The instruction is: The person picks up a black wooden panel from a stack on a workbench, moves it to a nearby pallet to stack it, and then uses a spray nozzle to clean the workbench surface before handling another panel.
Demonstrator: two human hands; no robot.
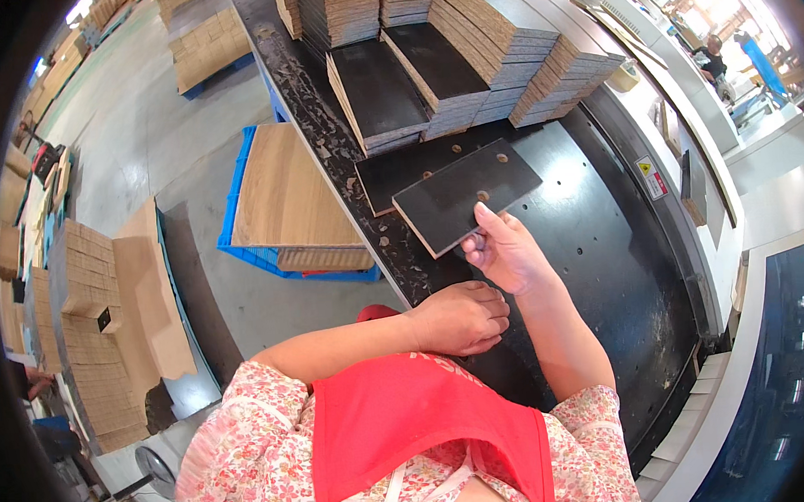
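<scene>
In the middle of the frame, the right hand pinches a black board by its edge, maybe so its holes show. Below, the left hand curls like a fist.

You have one left hand and one right hand in view, plus two black drilled boards, each showing two holes. From the view's centre, count two low black-topped stacks at twelve o'clock, one wood-grain-topped stack at ten, and one co-worker at two.
</scene>
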